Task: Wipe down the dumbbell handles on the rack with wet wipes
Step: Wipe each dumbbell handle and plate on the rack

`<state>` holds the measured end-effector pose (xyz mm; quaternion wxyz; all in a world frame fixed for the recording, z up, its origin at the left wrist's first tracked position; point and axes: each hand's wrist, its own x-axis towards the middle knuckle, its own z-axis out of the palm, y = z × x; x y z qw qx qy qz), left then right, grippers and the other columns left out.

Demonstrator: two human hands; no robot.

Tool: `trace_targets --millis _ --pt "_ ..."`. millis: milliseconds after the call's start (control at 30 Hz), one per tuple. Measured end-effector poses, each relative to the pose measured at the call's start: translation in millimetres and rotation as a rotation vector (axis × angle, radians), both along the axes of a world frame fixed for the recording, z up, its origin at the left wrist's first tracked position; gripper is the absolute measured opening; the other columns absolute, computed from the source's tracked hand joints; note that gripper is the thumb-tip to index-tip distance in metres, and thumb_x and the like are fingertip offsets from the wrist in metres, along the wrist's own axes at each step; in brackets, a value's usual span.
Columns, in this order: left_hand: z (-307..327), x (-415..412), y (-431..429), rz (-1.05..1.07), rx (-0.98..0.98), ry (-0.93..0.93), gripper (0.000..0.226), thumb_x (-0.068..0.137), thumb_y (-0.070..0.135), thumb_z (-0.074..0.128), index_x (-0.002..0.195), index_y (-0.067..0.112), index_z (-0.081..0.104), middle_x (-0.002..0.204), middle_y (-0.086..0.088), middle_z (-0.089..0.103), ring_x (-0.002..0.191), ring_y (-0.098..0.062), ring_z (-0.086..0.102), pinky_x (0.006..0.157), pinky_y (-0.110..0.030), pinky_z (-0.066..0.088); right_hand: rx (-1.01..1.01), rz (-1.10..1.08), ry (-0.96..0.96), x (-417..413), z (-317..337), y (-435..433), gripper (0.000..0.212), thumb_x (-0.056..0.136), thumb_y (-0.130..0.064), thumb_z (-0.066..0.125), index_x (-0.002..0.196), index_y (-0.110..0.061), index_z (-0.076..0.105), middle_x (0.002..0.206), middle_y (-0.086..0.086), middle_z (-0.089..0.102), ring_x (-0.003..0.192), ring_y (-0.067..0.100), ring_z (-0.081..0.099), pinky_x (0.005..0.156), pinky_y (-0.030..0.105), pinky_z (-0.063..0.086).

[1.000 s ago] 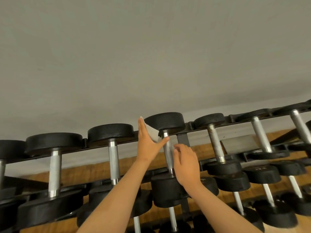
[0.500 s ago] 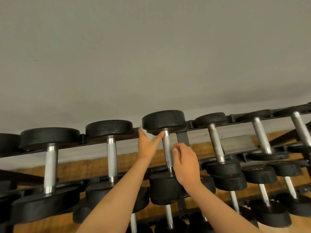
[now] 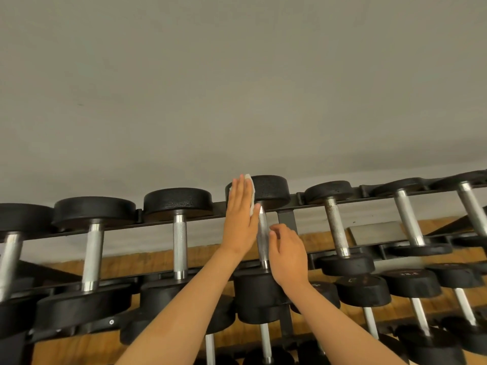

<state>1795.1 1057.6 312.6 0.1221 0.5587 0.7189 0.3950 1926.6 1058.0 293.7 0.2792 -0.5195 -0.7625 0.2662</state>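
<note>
At the rack [image 3: 286, 219], your left hand [image 3: 241, 219] lay flat against the top of the middle dumbbell [image 3: 268, 189] in the upper row, fingers straight and together, nothing gripped. A white wipe [image 3: 252, 197] showed along the fingers' right edge, sandwiched between the hand and the dumbbell's far black head; most of it was hidden behind the hand. Your thumb reached the upper end of the handle [image 3: 262, 234], just below that head. The handle was a slim silver bar, finely knurled along its length, with a smooth bright collar at its lower end where it met the near head. It ran up and away from you between the two round, matte black heads, both pebbled in texture, which sat on the rack's rails. Your right hand [image 3: 287, 255] was just beside the handle's right side, fingers loosely curled and holding nothing; whether the fingertips touched the metal could not be told. The next handle [image 3: 336, 229] to the right looked duller and speckled. More dumbbells filled the rows on either side and below, against a plain grey wall [image 3: 237, 88].
</note>
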Motion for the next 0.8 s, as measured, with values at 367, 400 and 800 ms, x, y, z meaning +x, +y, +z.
trace_targets --millis 367,400,800 --pt "-16 31 -58 0.046 -0.037 -0.367 0.048 0.106 0.025 0.030 0.151 0.030 0.014 0.162 0.013 0.007 0.146 0.006 0.005 0.116 -0.008 0.005 0.028 0.032 -0.003 3 7 -2 0.020 0.101 -0.022 0.044 0.104 -0.016 0.063 0.092 -0.003 0.063 0.084 0.011 0.058 0.077 0.035 0.052" --pt "-16 29 -57 0.073 -0.042 -0.393 0.048 0.106 0.025 0.030 0.152 0.028 0.017 0.162 0.010 0.011 0.147 0.002 0.008 0.115 -0.008 0.007 0.041 0.022 0.005 4 7 -4 0.020 0.101 -0.021 0.044 0.104 -0.015 0.063 0.092 -0.003 0.063 0.084 0.012 0.058 0.077 0.035 0.052" --pt "-10 45 -1 0.309 -0.118 -0.653 0.019 0.105 0.029 0.038 0.115 0.014 0.029 0.093 0.003 0.053 0.084 -0.010 0.058 0.067 -0.014 0.045 -0.073 -0.030 0.020 14 -6 -9 0.022 0.100 -0.032 0.040 0.096 -0.021 0.059 0.082 -0.008 0.059 0.080 0.009 0.055 0.068 0.035 0.051"
